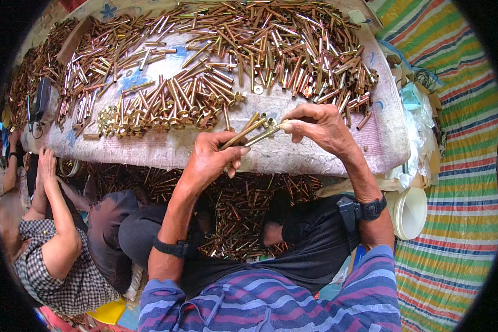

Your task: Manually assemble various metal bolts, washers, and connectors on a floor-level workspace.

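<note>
My left hand point(211, 157) is closed around a few slim brass-coloured metal tubes point(241, 134), which point up and to the right over the table's near edge. Among them is a shinier metal rod point(262, 136), its far end meeting my right hand point(320, 130). There the right thumb and index finger pinch the rod's tip; any small part between them is too small to make out. Just beyond the left hand, a single bolt point(227, 117) stands on the cloth. A pile of flange-headed bolts point(174, 105) lies to its left, beside small brass-coloured nuts point(112, 120).
Loose metal tubes point(310, 61) cover much of the padded, cloth-covered table point(359, 152). A flat washer point(258, 89) lies on it. More metal pieces point(238, 221) are heaped below, between my legs. At right stands a white bucket point(410, 213); at left a co-worker in a checked shirt point(66, 260) sits close.
</note>
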`<state>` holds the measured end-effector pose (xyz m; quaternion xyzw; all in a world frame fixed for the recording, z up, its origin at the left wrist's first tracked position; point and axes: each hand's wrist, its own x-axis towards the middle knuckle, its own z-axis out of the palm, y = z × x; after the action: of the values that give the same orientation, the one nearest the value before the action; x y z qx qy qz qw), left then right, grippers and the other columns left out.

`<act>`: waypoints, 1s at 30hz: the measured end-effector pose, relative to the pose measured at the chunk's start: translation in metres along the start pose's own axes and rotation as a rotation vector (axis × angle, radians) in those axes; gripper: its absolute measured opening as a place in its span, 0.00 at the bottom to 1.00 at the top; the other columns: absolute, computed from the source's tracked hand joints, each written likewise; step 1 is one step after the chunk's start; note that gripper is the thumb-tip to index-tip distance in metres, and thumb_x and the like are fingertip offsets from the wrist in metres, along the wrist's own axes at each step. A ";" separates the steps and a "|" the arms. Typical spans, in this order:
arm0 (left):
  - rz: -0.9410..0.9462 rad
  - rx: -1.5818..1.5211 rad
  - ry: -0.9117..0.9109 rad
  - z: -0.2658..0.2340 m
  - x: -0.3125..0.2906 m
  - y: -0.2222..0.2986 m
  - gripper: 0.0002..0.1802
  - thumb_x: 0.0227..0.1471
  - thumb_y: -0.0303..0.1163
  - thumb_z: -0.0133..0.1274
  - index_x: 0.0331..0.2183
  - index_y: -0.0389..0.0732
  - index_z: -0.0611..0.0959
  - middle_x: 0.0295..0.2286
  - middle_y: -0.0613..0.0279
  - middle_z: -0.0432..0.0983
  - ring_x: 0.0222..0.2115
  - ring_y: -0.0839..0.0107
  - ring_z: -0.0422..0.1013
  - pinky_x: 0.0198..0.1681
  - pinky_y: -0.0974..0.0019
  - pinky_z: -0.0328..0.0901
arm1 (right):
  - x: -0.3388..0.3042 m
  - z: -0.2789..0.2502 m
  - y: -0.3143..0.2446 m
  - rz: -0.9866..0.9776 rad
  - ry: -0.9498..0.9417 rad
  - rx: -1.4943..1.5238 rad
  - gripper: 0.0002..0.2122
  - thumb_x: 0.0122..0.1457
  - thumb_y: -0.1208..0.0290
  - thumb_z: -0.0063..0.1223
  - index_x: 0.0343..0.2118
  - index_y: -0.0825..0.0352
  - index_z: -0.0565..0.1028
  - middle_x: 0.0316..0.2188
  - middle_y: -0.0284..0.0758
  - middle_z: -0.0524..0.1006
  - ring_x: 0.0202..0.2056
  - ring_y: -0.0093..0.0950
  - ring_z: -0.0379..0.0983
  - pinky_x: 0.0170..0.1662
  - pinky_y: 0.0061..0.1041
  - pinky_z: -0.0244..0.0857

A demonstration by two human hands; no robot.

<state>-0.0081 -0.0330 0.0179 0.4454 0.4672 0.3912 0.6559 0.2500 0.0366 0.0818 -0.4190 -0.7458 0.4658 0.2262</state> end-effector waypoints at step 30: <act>-0.093 0.011 -0.031 0.008 -0.006 0.007 0.07 0.52 0.27 0.60 0.30 0.32 0.83 0.16 0.67 0.73 0.14 0.80 0.67 0.16 0.76 0.61 | -0.001 0.005 0.009 0.286 -0.207 0.041 0.16 0.64 0.61 0.52 0.28 0.72 0.74 0.20 0.31 0.73 0.21 0.20 0.71 0.26 0.25 0.66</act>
<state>-0.0028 -0.0382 0.0273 0.4330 0.4794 0.3505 0.6781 0.2507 0.0355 0.0716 -0.4662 -0.6882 0.5489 0.0880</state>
